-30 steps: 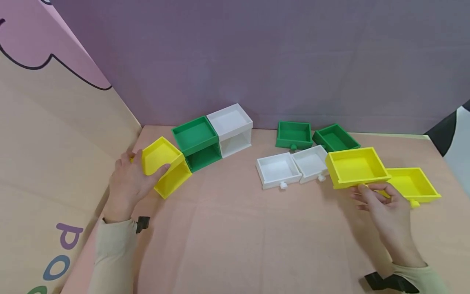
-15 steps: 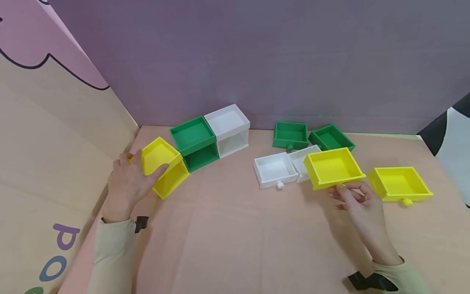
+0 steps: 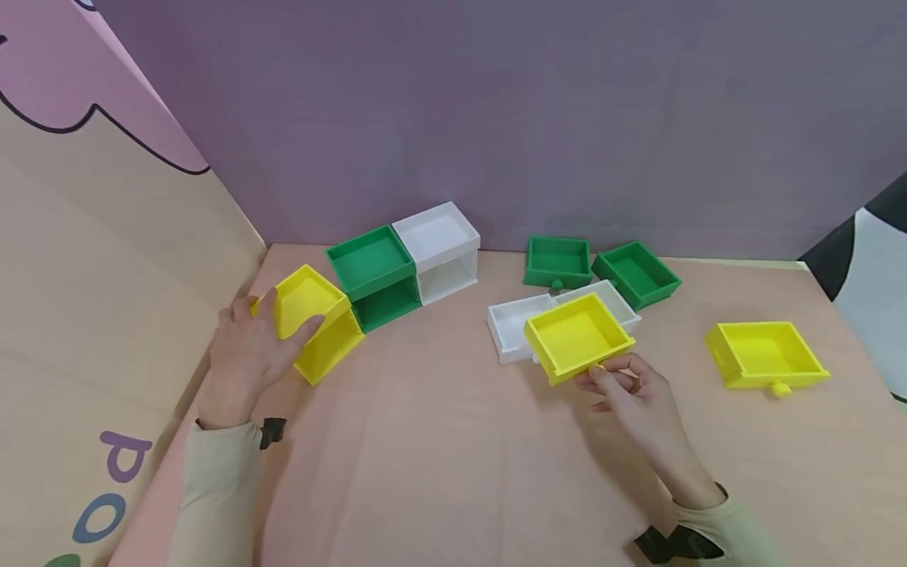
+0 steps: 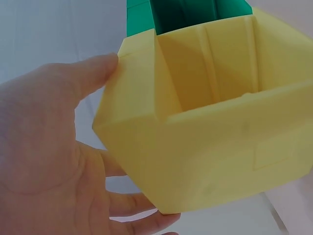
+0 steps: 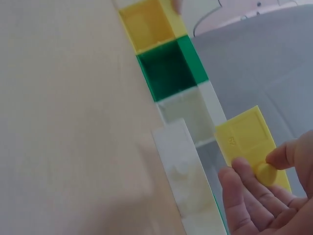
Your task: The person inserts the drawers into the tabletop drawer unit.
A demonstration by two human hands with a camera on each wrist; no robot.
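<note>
R hand [image 3: 631, 402] pinches yellow drawer [image 3: 575, 337] by its knob [image 5: 265, 175], above white drawers [image 3: 512, 316], approx 3 o'clock of yellow box [image 4: 215, 152]; L hand [image 3: 248, 358] grips box, thumb spread from fingers. Prob. best: drawer lvl, squared w/ box's 5-o'clock mouth, box braced.

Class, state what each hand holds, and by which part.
Right hand: a yellow drawer, pinched by its front knob. Left hand: the yellow box, gripped round its outer end.
</note>
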